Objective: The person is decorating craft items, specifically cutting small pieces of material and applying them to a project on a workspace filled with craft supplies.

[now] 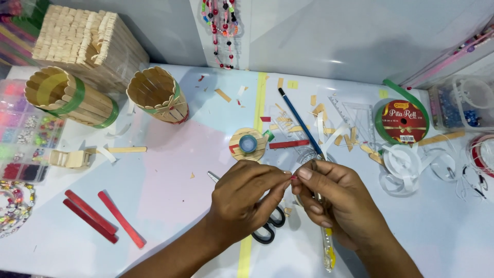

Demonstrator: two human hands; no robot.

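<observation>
My left hand (pixel 247 198) and my right hand (pixel 337 203) meet over the white table. Between their fingertips they pinch a tiny red piece (pixel 294 177). My right hand also holds a yellow-handled cutter (pixel 328 249) that points down toward me. Black-handled scissors (pixel 267 229) lie under my left hand, mostly hidden. Just beyond my hands lies a round disc of wooden sticks (pixel 248 144) with a blue cap on it, and a red stick (pixel 289 144) beside it.
Two stick cylinders (pixel 69 98) (pixel 157 94) and a stick box (pixel 85 41) stand at the back left. Three red sticks (pixel 103 219) lie at front left. Bead trays (pixel 23 139), a blue pencil (pixel 300 122), a green ribbon roll (pixel 402 123), white ribbon (pixel 404 164) and wood scraps surround the hands.
</observation>
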